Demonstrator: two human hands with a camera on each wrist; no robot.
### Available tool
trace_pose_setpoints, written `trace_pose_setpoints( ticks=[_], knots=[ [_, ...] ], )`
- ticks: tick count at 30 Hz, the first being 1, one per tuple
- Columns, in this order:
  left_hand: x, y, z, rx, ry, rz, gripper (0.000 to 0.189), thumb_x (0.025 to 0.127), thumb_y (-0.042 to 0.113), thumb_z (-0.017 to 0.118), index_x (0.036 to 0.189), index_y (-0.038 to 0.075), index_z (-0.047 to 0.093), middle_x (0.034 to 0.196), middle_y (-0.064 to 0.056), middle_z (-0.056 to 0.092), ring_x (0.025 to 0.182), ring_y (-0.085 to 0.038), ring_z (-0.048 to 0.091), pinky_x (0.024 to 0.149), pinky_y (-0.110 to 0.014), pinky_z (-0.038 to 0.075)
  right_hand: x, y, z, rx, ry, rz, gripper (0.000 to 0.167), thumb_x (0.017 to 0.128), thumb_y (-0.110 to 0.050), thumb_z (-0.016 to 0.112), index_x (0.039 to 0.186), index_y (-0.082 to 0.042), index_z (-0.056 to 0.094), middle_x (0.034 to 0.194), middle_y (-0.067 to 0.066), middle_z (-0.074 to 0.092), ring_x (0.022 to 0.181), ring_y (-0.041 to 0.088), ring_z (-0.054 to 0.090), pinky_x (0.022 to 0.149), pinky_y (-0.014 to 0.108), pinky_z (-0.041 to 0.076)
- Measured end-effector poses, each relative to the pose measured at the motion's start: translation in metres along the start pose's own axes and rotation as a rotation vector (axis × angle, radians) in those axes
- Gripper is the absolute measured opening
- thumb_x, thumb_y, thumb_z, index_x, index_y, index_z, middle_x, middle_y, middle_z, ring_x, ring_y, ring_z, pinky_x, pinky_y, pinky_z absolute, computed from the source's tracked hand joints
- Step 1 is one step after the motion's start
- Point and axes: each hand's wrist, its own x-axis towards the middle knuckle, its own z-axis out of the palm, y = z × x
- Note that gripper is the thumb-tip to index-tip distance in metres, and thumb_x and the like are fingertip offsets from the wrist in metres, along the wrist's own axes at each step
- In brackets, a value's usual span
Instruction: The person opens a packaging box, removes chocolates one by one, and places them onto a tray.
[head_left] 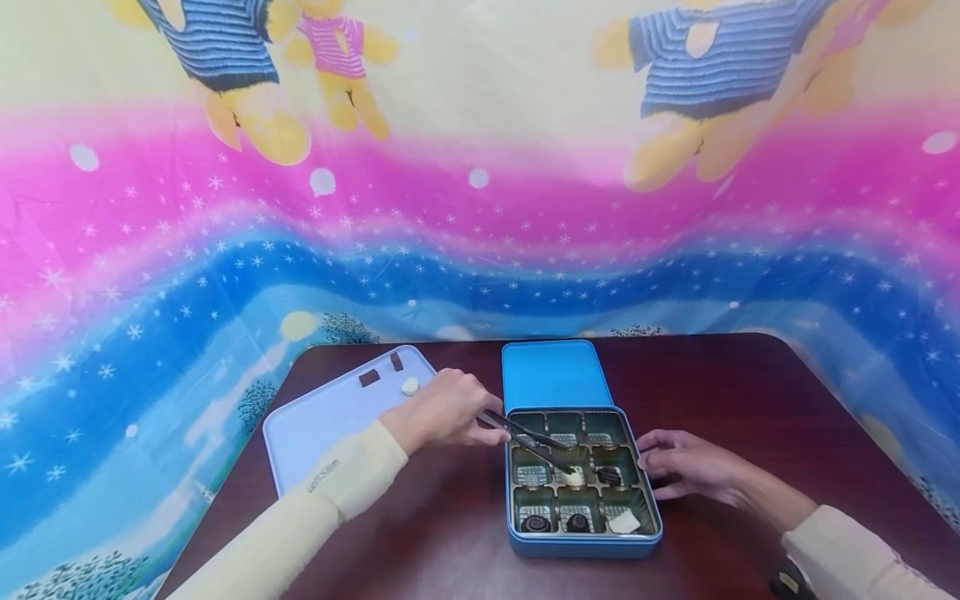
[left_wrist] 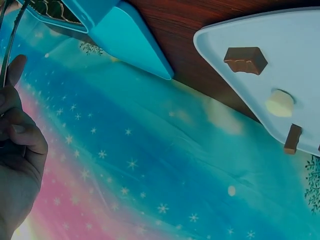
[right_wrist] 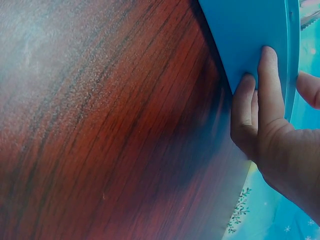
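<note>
A pair of dark metal tongs (head_left: 528, 433) is gripped in my left hand (head_left: 453, 408). Their tips reach into the middle compartment of a blue tin (head_left: 585, 547), right at a white chocolate (head_left: 573, 478). Dark chocolates sit in the compartment to its right (head_left: 609, 476), in the front left one (head_left: 536, 523) and in the front middle one (head_left: 577, 522). A white square piece (head_left: 624, 522) lies in the front right compartment. My right hand (head_left: 693, 467) rests against the tin's right side, with fairly straight fingers (right_wrist: 270, 75) touching the blue wall.
The tin's blue lid (head_left: 555, 375) lies open behind it. On the left, a white tray (head_left: 322, 425) bears a brown chocolate block (left_wrist: 245, 60), a white chocolate (left_wrist: 281, 103) and a narrow brown piece (left_wrist: 293, 139). A printed cloth (head_left: 480, 225) hangs behind the dark wooden table (head_left: 720, 392).
</note>
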Motion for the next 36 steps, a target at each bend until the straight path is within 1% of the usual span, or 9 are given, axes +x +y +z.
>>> trace_pose_setpoints(
  ticks=[6,12,16,20,23,25,28,36],
  knots=[
    [0.006,0.004,0.003,0.033,-0.039,0.013,0.034,0.089,0.054,0.068,0.094,0.023,0.079,0.072,0.009,0.072,0.058,-0.005,0.059,0.053,-0.023,0.04,-0.001,0.0,0.0,0.001,-0.003,-0.005,0.048,0.096,-0.007,0.051,0.134,0.014,0.03,0.117,0.019,0.06,0.105,0.027,0.064,0.086,0.05,0.055],
    [0.013,0.007,0.004,0.081,-0.04,0.046,0.034,0.088,0.056,0.068,0.092,0.023,0.079,0.073,0.009,0.072,0.06,-0.007,0.061,0.052,-0.024,0.04,-0.002,0.0,0.001,-0.001,0.001,-0.002,0.048,0.096,-0.007,0.051,0.134,0.014,0.03,0.116,0.019,0.06,0.104,0.027,0.064,0.086,0.05,0.056],
    [0.021,0.009,0.002,0.134,-0.054,0.072,0.034,0.088,0.057,0.068,0.093,0.026,0.079,0.072,0.01,0.072,0.058,-0.007,0.06,0.052,-0.024,0.041,-0.002,0.0,0.0,-0.003,0.001,-0.003,0.048,0.097,-0.007,0.051,0.134,0.014,0.03,0.117,0.02,0.06,0.105,0.028,0.063,0.086,0.05,0.056],
    [0.03,0.012,-0.002,0.181,-0.094,0.092,0.035,0.087,0.059,0.066,0.096,0.027,0.079,0.075,0.011,0.073,0.056,-0.006,0.057,0.052,-0.024,0.043,-0.002,0.0,0.0,-0.002,-0.002,-0.002,0.048,0.097,-0.007,0.051,0.134,0.014,0.03,0.118,0.02,0.06,0.106,0.028,0.063,0.086,0.05,0.056],
    [0.034,0.015,-0.005,0.204,-0.12,0.114,0.034,0.086,0.06,0.067,0.091,0.028,0.078,0.073,0.013,0.071,0.054,-0.006,0.054,0.051,-0.025,0.043,-0.002,-0.001,0.001,-0.005,0.0,0.001,0.048,0.097,-0.008,0.051,0.134,0.014,0.03,0.118,0.02,0.06,0.105,0.027,0.063,0.086,0.05,0.056],
    [0.037,0.016,-0.006,0.219,-0.124,0.131,0.032,0.086,0.06,0.067,0.084,0.029,0.075,0.068,0.014,0.068,0.053,-0.006,0.052,0.051,-0.026,0.042,-0.002,-0.001,0.001,-0.005,0.001,0.003,0.049,0.097,-0.008,0.051,0.135,0.014,0.029,0.118,0.02,0.06,0.105,0.027,0.063,0.087,0.05,0.056],
    [0.039,0.018,-0.008,0.244,-0.121,0.147,0.033,0.085,0.061,0.067,0.078,0.029,0.072,0.063,0.014,0.064,0.053,-0.006,0.051,0.051,-0.026,0.042,-0.002,-0.001,0.001,-0.007,0.002,0.003,0.049,0.097,-0.008,0.051,0.135,0.014,0.029,0.118,0.021,0.06,0.105,0.027,0.063,0.087,0.05,0.055],
    [0.046,0.026,-0.009,0.342,-0.137,0.172,0.032,0.085,0.062,0.065,0.079,0.032,0.074,0.062,0.013,0.064,0.054,-0.007,0.054,0.051,-0.027,0.043,-0.002,-0.001,0.001,-0.002,0.009,0.004,0.05,0.096,-0.007,0.052,0.135,0.014,0.029,0.118,0.021,0.06,0.105,0.027,0.063,0.087,0.05,0.055]
  ],
)
